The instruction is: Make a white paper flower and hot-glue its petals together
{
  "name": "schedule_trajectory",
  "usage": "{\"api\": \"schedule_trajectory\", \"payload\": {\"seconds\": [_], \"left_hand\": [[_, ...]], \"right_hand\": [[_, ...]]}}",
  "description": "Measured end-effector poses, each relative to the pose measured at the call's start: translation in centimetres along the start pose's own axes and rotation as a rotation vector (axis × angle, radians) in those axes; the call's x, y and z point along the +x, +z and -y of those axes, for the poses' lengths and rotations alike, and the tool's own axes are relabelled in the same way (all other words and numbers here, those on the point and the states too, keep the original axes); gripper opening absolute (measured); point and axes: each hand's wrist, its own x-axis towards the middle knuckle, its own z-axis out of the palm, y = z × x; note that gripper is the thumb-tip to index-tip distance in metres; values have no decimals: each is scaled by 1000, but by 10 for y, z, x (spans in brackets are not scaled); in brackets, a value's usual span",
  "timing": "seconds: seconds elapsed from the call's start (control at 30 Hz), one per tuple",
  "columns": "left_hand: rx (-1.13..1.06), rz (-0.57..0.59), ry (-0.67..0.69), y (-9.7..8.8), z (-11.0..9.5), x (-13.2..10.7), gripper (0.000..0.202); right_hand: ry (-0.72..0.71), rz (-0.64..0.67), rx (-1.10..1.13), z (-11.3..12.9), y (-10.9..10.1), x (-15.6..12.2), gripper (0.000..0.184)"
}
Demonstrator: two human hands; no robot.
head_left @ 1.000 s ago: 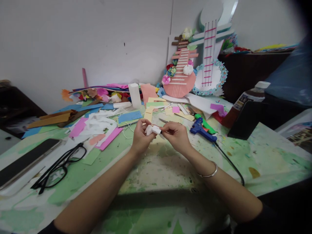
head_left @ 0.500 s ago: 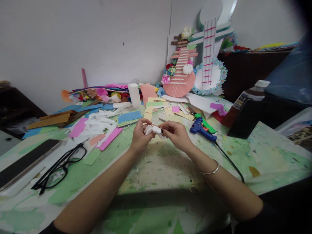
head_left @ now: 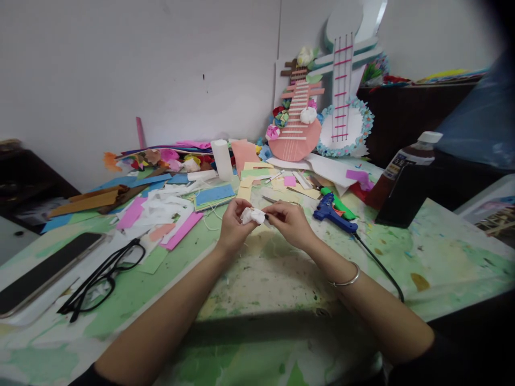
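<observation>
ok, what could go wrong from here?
1. The white paper wad is pinched only between the fingers of the left hand and right hand; it could tear or drop.
2. The glue gun has its cord running beside the right forearm; a snag might drag it.
3. The glasses lie near the left forearm and could get swept.

Blue glue gun point(head_left: 329, 210), black glasses point(head_left: 102, 274) (folded), phone point(head_left: 44, 269), bottle point(head_left: 402, 169).

Paint-stained green desk point(head_left: 273, 279). At left lie a phone point(head_left: 48, 268) and black glasses point(head_left: 100, 279); coloured paper scraps point(head_left: 169, 206) cover the far side; a blue glue gun point(head_left: 332, 212) and a dark bottle point(head_left: 402, 171) lie right.
</observation>
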Motion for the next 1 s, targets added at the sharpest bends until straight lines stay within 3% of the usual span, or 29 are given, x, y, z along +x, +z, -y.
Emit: {"api": "schedule_trajectory", "payload": {"seconds": [0.53,1.0], "left_hand": [[-43,27,-27,0,-2,-1,34],[30,119,17,0,15,9,27]], "right_hand": [[-82,-106,-3,-3,3,-3,21],[-259,-174,-213,-11,6,-1,21]]}}
